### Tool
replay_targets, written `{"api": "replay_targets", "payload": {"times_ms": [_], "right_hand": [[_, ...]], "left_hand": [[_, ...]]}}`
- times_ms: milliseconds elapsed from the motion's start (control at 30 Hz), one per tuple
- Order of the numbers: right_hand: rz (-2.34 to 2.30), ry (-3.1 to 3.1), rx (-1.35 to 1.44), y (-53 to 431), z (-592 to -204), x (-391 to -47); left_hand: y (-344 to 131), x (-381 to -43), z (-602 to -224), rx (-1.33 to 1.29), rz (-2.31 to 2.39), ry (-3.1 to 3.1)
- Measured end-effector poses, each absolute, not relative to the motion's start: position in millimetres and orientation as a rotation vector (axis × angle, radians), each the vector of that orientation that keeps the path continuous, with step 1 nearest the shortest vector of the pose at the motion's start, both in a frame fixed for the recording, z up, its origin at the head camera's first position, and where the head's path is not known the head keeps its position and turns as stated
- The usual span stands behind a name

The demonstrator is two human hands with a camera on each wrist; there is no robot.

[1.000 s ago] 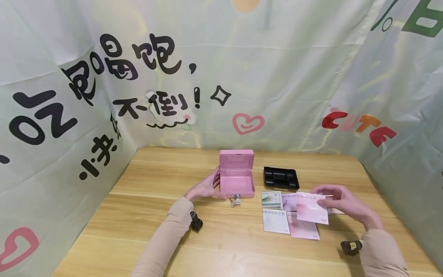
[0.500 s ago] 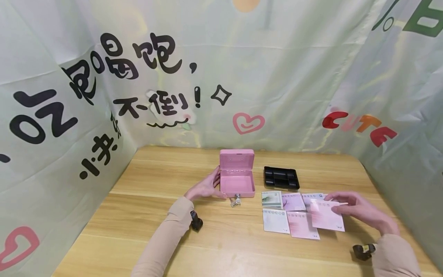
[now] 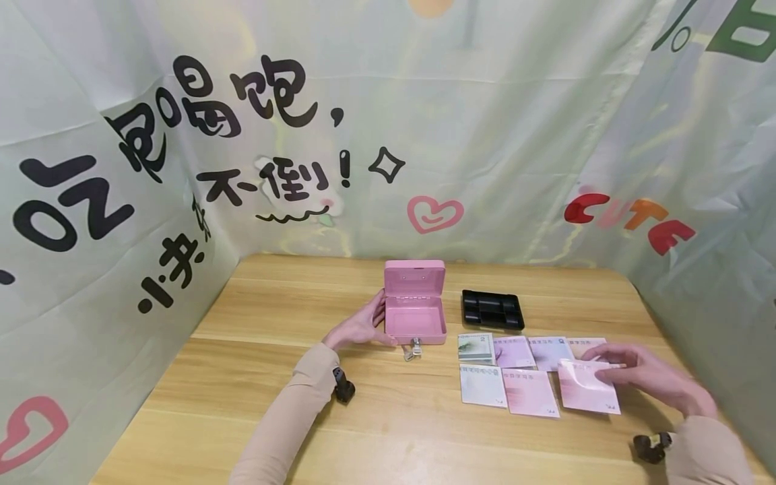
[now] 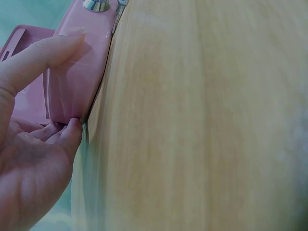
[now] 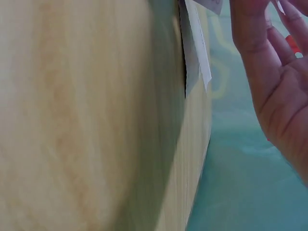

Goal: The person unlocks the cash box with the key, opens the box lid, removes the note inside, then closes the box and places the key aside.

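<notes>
A pink cash box (image 3: 415,320) stands with its lid up, and a key hangs in its front lock (image 3: 416,346). My left hand (image 3: 360,329) grips its left front corner; in the left wrist view the thumb lies on the front wall and the fingertips touch the side. At the right, my right hand (image 3: 651,376) pinches a pink play banknote bundle (image 3: 587,387) by its upper right edge, slightly tilted over the table. Flat beneath and beside it lie other banknotes, among them a pink bundle (image 3: 531,394), a blue one (image 3: 550,353) and a partly covered one (image 3: 591,345).
A black compartment tray (image 3: 492,311) lies behind the banknotes. Further left are a purple bundle (image 3: 514,352), a green bundle (image 3: 475,348) and a pale bundle (image 3: 483,386). Printed cloth (image 3: 509,135) encloses the wooden table (image 3: 291,303) at the back and sides.
My right hand has moved right and toward me with the pink banknote bundle, uncovering the blue bundle and part of the one beside it. The left hand stays at the cash box.
</notes>
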State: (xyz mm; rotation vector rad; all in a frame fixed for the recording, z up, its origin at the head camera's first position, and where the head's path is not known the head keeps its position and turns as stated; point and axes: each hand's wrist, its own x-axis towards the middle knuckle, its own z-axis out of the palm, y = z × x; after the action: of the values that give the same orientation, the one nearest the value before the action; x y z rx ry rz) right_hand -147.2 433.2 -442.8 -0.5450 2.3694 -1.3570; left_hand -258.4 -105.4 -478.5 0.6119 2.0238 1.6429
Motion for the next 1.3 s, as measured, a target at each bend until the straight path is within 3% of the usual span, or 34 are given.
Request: {"api": "replay_targets", "payload": {"times_ms": [200,433,1300], "right_hand": [[-1.273,2.367,-0.500,437.2,-445.2,-149.2],[-1.275,2.323,-0.646,434.4,-451.1,-151.9],[-1.280,2.279,-0.561,423.5,-456.0,-155.9]], "left_hand": [[-106.3,-257.7,-477.3,0.634,1.645,2.020],[-105.9,-258.8,-478.3,0.633,1.634,2.017],[-105.5,-257.4,-475.8,0.636,1.624,2.037]]}}
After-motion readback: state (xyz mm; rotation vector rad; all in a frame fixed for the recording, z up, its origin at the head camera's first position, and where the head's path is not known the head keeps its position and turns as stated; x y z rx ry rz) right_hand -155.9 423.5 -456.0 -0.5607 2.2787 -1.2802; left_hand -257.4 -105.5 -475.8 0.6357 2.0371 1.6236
